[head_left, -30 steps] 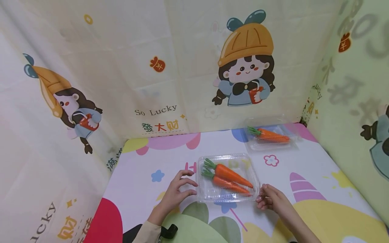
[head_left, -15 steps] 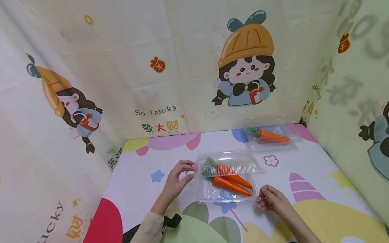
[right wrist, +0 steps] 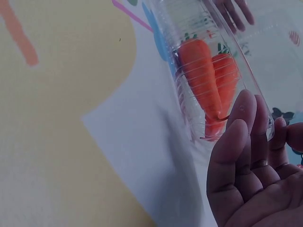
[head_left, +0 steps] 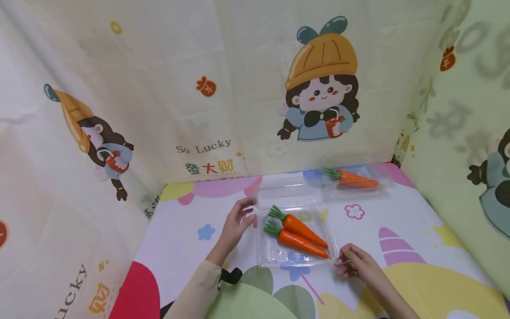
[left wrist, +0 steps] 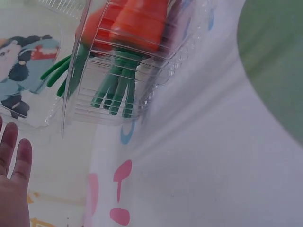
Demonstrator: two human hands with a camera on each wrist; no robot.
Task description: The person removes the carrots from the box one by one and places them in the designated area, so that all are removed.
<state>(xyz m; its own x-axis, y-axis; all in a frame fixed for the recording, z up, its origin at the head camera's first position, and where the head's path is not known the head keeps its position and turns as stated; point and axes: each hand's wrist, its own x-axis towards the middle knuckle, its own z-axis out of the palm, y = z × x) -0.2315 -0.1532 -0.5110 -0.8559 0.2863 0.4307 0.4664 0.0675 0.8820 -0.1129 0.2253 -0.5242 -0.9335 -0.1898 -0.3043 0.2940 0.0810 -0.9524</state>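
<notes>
A clear plastic clamshell box [head_left: 266, 260] rests near the middle of the table, its lid [head_left: 288, 194] swung back toward the rear. Two orange carrots [head_left: 303, 228] with green tops lie side by side in its base, tips pointing to the right. At the left of the lid and hinge, my left hand [head_left: 236, 228] has relaxed, spread fingers with nothing between them; fingers [left wrist: 23, 158] of it show beside the lid in the left wrist view. My right hand [head_left: 354, 261] holds the box's front right corner, and in the right wrist view its fingers [right wrist: 241, 111] overlap the rim.
A second clear box [head_left: 382, 190] with carrots [head_left: 354, 178] inside stands at the back right, and the swung-back lid reaches up to it. Printed cloth walls [head_left: 239, 88] enclose the patterned table [head_left: 179, 239] at the back and both sides.
The lid has swung up and back from over the carrots to behind the base. My left hand has moved a little away from me alongside it. My right hand stays at the corner.
</notes>
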